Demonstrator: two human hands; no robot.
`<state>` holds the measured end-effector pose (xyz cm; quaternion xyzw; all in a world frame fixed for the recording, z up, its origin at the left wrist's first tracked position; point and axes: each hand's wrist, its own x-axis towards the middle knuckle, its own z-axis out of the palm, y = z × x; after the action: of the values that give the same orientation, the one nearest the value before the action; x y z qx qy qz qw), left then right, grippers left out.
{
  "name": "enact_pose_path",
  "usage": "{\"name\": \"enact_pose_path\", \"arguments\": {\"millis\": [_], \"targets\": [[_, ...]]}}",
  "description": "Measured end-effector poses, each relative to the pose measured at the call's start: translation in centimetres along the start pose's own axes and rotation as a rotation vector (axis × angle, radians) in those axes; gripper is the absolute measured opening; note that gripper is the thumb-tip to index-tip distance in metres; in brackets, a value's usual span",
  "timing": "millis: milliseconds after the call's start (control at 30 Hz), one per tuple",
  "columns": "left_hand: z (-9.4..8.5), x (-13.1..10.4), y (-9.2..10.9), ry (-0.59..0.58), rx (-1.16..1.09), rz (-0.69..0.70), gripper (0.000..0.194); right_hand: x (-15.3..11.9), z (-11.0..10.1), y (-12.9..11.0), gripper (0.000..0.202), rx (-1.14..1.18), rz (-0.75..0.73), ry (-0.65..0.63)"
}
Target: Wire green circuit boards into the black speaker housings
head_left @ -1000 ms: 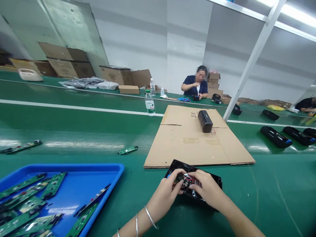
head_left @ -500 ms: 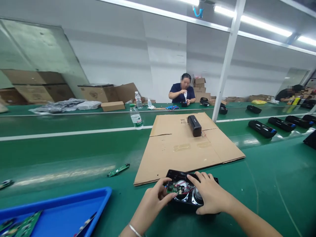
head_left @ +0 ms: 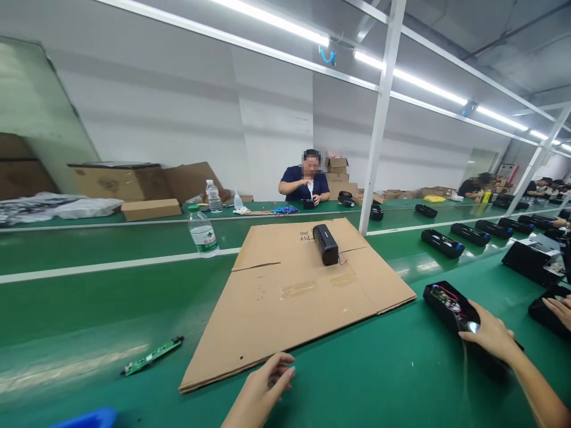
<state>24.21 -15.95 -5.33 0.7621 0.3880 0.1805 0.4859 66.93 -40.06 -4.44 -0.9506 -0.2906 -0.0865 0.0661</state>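
Observation:
At the right, my right hand (head_left: 493, 336) grips the lower end of a black speaker housing (head_left: 435, 297) that lies tilted on the green bench. Its open side shows a green circuit board, red wires and part of a round silver speaker driver (head_left: 473, 326). My left hand (head_left: 272, 380) hovers at the front edge of the cardboard sheet (head_left: 267, 324), fingers loosely curled and thumb apart, with nothing visible in it. Another black speaker (head_left: 326, 245) rests on the cardboard with thin wires at its near end. A long green circuit board (head_left: 151, 356) lies on the bench at left.
A water bottle (head_left: 203, 233) stands beyond the cardboard, left of it. A blue tray (head_left: 91, 418) shows at the bottom left. Several black housings (head_left: 441, 244) line the belt at right. Another person's hand (head_left: 561, 312) touches a housing at the right edge. A white post (head_left: 379, 131) rises behind.
My right hand has carried the speaker housing from in front of me to the right. My left hand has let go of the circuit board, which now sits in the housing. The view has swung right.

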Motion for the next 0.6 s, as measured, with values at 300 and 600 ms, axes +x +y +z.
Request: {"name": "enact_pose_path", "arguments": {"millis": [300, 600], "targets": [[3.0, 12.9, 2.4, 0.175, 0.568, 0.229, 0.018, -1.3, 1.0, -13.4, 0.043, 0.097, -0.264, 0.305], [4.7, 21.5, 5.6, 0.239, 0.914, 0.254, 0.038, -2.6, 7.4, -24.3, 0.030, 0.319, -0.484, 0.069]]}}
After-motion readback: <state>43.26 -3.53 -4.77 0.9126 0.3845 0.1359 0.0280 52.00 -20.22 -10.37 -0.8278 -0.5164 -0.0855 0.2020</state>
